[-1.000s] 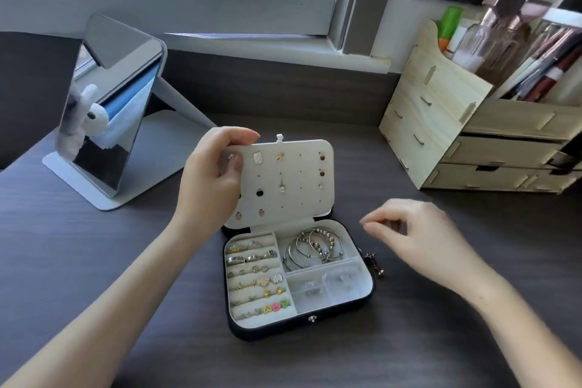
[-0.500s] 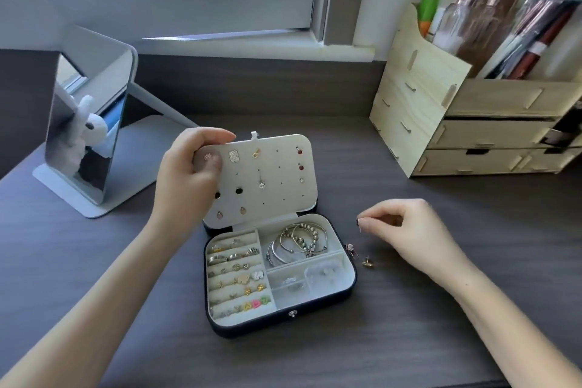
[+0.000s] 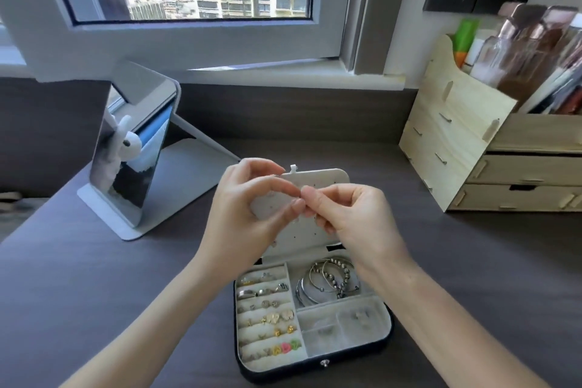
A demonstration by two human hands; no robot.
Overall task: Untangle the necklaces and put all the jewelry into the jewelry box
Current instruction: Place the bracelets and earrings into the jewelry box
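Both hands (image 3: 302,208) hide much of the earring panel (image 3: 321,179).

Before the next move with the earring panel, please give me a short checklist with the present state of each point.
1. Jewelry box open: ok.
2. Earring panel standing up: ok.
3. Left hand and right hand meet in front of the panel: ok.
4. Small piece pinched between the fingertips: cannot tell, too small.
5. Bracelets inside their compartment: ok.
6. Free hole chosen on the panel: cannot tell, hands cover it.
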